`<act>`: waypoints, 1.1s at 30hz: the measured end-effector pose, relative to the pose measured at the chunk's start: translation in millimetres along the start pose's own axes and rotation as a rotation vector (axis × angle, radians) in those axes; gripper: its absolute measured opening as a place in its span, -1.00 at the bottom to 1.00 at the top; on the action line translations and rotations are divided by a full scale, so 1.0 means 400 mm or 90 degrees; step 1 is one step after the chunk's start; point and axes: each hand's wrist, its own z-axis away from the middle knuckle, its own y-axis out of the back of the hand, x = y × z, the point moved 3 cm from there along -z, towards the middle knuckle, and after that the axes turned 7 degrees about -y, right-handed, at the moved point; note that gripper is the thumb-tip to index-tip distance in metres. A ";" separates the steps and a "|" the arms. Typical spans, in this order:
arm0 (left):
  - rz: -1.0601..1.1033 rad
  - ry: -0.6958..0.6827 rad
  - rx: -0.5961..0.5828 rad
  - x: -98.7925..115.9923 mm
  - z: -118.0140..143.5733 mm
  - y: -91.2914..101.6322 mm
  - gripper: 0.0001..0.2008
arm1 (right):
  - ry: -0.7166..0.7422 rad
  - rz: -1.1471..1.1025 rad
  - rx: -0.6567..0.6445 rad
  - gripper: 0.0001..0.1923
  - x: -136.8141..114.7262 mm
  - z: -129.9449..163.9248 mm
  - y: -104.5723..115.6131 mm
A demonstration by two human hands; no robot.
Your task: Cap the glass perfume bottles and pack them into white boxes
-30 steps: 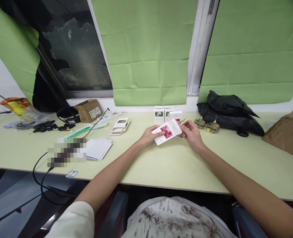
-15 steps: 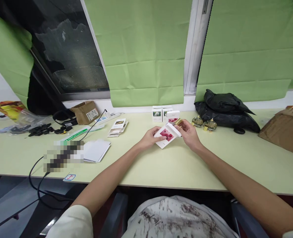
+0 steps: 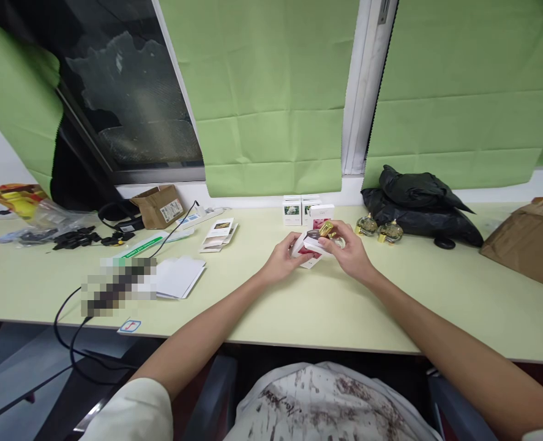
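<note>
My left hand (image 3: 281,260) is closed around a small white carton (image 3: 312,263) with a pink-red flower picture, held tilted above the table. At the carton's open top, my right hand (image 3: 351,252) grips a perfume bottle by its gold cap (image 3: 327,229). How far the bottle sits inside the carton is hard to make out. Just behind stand a white carton with a pink picture (image 3: 321,212) and white-flower cartons (image 3: 292,212). To the right of my hands are two round glass perfume bottles (image 3: 390,232) with gold tops.
Black plastic bags (image 3: 418,208) lie behind the bottles, with a cardboard box (image 3: 528,245) at far right. On the left are flattened cartons (image 3: 220,233), white sheets (image 3: 179,278), a small brown box (image 3: 158,207), cables and black parts (image 3: 76,239). A green curtain (image 3: 271,98) hangs behind.
The carton has been tipped so that its open top faces me more. The gold cap has turned in my right hand and a dark opening now shows beside it.
</note>
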 end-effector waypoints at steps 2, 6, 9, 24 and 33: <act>-0.013 0.002 0.006 0.006 0.001 0.000 -0.54 | -0.010 -0.024 -0.027 -0.64 -0.002 0.002 -0.006; -0.016 0.020 0.011 0.006 0.000 -0.001 -0.53 | -0.023 -0.051 -0.053 -0.67 -0.012 0.009 -0.014; 0.020 0.026 0.010 -0.007 -0.001 -0.006 -0.54 | -0.015 -0.044 -0.066 -0.65 -0.023 0.013 -0.017; 0.123 0.069 -0.013 -0.043 0.001 -0.015 -0.55 | 0.113 0.073 -0.066 -0.56 -0.047 0.026 -0.018; 0.117 0.093 -0.003 -0.042 -0.003 -0.005 -0.53 | 0.081 0.051 -0.089 -0.57 -0.033 0.022 -0.022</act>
